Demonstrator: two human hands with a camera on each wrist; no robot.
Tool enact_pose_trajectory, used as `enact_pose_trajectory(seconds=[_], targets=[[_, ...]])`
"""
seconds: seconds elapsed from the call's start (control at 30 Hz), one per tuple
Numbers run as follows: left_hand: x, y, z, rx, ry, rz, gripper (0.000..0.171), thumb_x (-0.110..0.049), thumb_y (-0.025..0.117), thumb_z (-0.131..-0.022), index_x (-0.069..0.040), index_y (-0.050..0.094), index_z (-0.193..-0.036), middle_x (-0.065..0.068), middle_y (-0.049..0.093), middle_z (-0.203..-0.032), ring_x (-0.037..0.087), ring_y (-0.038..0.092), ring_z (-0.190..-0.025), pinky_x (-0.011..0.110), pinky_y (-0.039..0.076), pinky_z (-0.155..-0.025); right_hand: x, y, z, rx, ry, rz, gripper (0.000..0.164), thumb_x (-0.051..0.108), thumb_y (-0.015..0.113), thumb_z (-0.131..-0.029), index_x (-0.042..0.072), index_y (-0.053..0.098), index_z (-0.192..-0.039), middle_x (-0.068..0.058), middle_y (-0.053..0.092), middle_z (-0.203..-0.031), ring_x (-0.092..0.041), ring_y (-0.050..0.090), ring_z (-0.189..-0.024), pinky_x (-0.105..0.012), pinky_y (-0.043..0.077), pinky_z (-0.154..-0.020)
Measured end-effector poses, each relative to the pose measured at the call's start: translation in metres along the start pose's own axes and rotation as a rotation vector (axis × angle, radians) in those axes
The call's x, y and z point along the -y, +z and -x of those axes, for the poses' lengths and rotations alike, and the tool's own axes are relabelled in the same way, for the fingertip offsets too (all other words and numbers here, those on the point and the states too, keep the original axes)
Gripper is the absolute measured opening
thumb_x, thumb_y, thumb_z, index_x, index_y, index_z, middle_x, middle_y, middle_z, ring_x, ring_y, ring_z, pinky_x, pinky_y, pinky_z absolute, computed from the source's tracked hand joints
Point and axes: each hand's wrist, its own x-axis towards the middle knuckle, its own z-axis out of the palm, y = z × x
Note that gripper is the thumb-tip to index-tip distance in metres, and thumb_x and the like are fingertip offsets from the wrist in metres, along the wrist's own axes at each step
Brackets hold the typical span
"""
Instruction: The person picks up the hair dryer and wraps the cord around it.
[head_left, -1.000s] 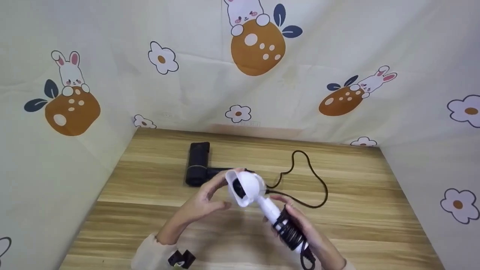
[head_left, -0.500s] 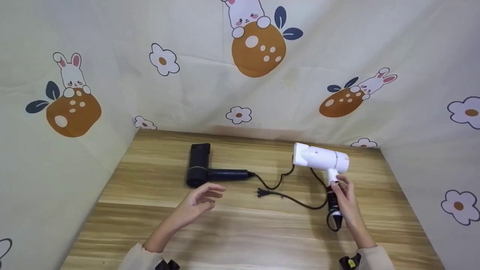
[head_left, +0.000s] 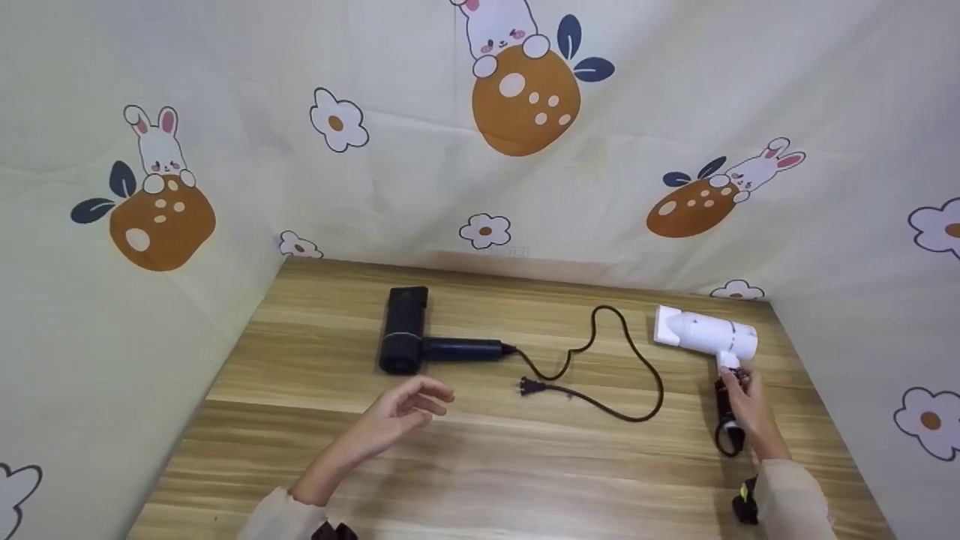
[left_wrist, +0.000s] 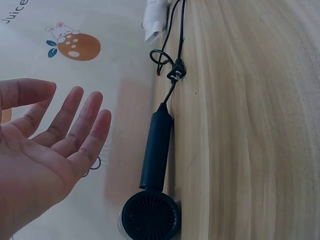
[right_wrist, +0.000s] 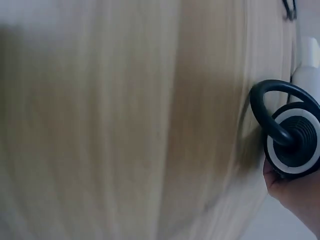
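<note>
At the right side of the table, my right hand [head_left: 752,405] grips the handle of a white hair dryer [head_left: 709,332]. Its black cord is wound round the handle, and the nozzle points left. In the right wrist view the handle's end, with a loop of cord [right_wrist: 260,102], faces the camera. My left hand [head_left: 405,409] hovers with loosely bent fingers and nothing in them. Just beyond it lies a dark hair dryer [head_left: 403,330], its handle pointing right. The left wrist view shows the left hand [left_wrist: 50,145] palm up beside this dryer's dark handle [left_wrist: 156,150].
The dark dryer's black cord [head_left: 661,382] loops across the middle of the wooden table [head_left: 510,480], its plug [head_left: 531,385] lying near the handle. A patterned cloth [head_left: 405,180] with rabbits and flowers stands round the back and sides.
My right hand has carried the white hair dryer from in front of me to the table's right side. My left hand has come away from its nozzle. The dark hair dryer has stayed put.
</note>
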Motion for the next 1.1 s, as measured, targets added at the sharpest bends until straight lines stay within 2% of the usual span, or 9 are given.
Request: enact_pose_trajectory(seconds=[0.13, 0.2, 0.37, 0.5, 0.67, 0.8, 0.9, 0.97, 1.1], targets=[[0.003, 0.001, -0.002, 0.003, -0.031, 0.007, 0.037, 0.004, 0.049, -0.086, 0.005, 0.049, -0.123, 0.027, 0.052, -0.122, 0.030, 0.057, -0.106, 0.026, 0.050, -0.085, -0.001, -0.003, -0.005, 0.011, -0.085, 0.151, 0.051, 0.034, 0.042, -0.097, -0.010, 0.033, -0.122, -0.029, 0.047, -0.105, -0.032, 0.049, -0.090, -0.036, 0.042, -0.077], [0.006, 0.001, -0.004, 0.012, -0.032, 0.010, 0.037, 0.005, 0.048, -0.086, 0.006, 0.048, -0.123, 0.028, 0.052, -0.122, 0.031, 0.057, -0.106, 0.026, 0.050, -0.086, 0.001, 0.000, -0.006, 0.021, -0.130, 0.268, 0.050, 0.033, 0.048, -0.095, -0.009, 0.035, -0.120, -0.035, 0.046, -0.106, -0.043, 0.049, -0.094, -0.048, 0.042, -0.077], [0.015, -0.002, -0.011, 0.029, -0.021, 0.017, 0.037, 0.006, 0.046, -0.086, 0.009, 0.047, -0.122, 0.032, 0.051, -0.121, 0.033, 0.058, -0.105, 0.025, 0.050, -0.085, 0.003, 0.008, -0.005, -0.006, -0.169, 0.536, 0.054, 0.035, 0.062, -0.087, -0.004, 0.038, -0.116, -0.042, 0.043, -0.101, -0.053, 0.048, -0.088, -0.057, 0.040, -0.067], [0.019, -0.008, -0.014, -0.006, -0.040, 0.020, 0.035, 0.006, 0.045, -0.086, 0.010, 0.047, -0.121, 0.034, 0.050, -0.121, 0.033, 0.057, -0.106, 0.025, 0.050, -0.085, 0.006, 0.012, -0.001, -0.017, -0.184, 0.554, 0.070, 0.038, 0.068, -0.082, -0.006, 0.034, -0.126, -0.046, 0.037, -0.110, -0.060, 0.040, -0.098, -0.063, 0.036, -0.077], [0.023, -0.019, -0.019, -0.143, -0.051, -0.033, 0.032, 0.008, 0.046, -0.085, 0.009, 0.051, -0.117, 0.030, 0.052, -0.121, 0.037, 0.052, -0.112, 0.028, 0.048, -0.089, 0.021, 0.017, 0.007, 0.008, -0.238, 0.530, 0.081, 0.031, 0.071, -0.079, -0.009, 0.027, -0.134, -0.049, 0.023, -0.127, -0.066, 0.025, -0.111, -0.069, 0.024, -0.091], [0.026, -0.028, -0.027, -0.362, -0.085, -0.097, 0.032, 0.010, 0.048, -0.081, 0.005, 0.056, -0.112, 0.021, 0.057, -0.118, 0.036, 0.049, -0.114, 0.029, 0.044, -0.092, 0.041, 0.027, 0.016, 0.007, -0.320, 0.535, 0.077, 0.023, 0.071, -0.079, -0.010, 0.028, -0.134, -0.045, 0.020, -0.133, -0.064, 0.021, -0.118, -0.070, 0.019, -0.096], [0.026, -0.035, -0.036, -0.499, -0.125, -0.146, 0.033, 0.009, 0.049, -0.080, 0.001, 0.057, -0.111, 0.018, 0.054, -0.120, 0.034, 0.046, -0.118, 0.037, 0.040, -0.097, 0.057, 0.038, 0.026, 0.009, -0.397, 0.506, 0.073, 0.019, 0.070, -0.079, -0.007, 0.030, -0.134, -0.042, 0.023, -0.135, -0.058, 0.022, -0.123, -0.067, 0.018, -0.101], [0.027, -0.040, -0.041, -0.539, -0.142, -0.175, 0.035, 0.007, 0.050, -0.080, 0.002, 0.054, -0.114, 0.020, 0.049, -0.125, 0.035, 0.042, -0.123, 0.044, 0.035, -0.103, 0.069, 0.046, 0.033, 0.014, -0.442, 0.487, 0.072, 0.018, 0.070, -0.079, -0.004, 0.031, -0.135, -0.039, 0.026, -0.136, -0.055, 0.023, -0.125, -0.065, 0.016, -0.104], [0.031, -0.048, -0.050, -0.553, -0.216, -0.290, 0.048, -0.005, 0.055, -0.082, 0.001, 0.044, -0.128, 0.025, 0.035, -0.135, 0.039, 0.036, -0.129, 0.051, 0.029, -0.108, 0.090, 0.061, 0.052, 0.040, -0.507, 0.479, 0.073, 0.017, 0.072, -0.079, 0.000, 0.031, -0.137, -0.035, 0.027, -0.140, -0.054, 0.029, -0.124, -0.066, 0.020, -0.102]])
